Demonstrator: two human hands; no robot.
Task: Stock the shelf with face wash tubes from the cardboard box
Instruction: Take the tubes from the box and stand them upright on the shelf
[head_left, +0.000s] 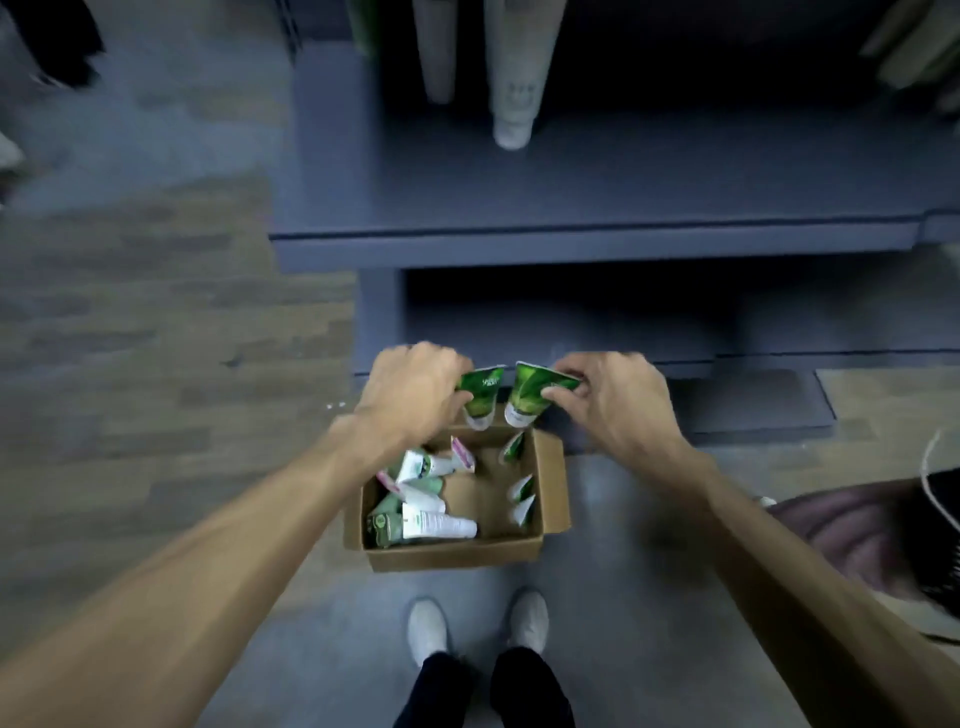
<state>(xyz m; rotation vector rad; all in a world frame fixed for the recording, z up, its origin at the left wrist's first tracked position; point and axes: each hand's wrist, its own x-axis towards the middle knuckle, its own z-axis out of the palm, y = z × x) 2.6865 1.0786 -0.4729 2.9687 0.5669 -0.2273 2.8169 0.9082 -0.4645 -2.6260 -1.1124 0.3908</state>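
My left hand (415, 387) pinches one green tube (480, 392) and my right hand (610, 397) another (530, 392) — each grip closed near the crimped end, caps hanging just above the cardboard box (457, 553). I should carry both up to the shelf (597, 208) beyond the box and stand them beside the pale tubes (514, 104) — upright, labels forward.

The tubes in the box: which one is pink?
The pink-striped tube at the cardboard box's far left side, by the left hand's wrist; the others are green or white.
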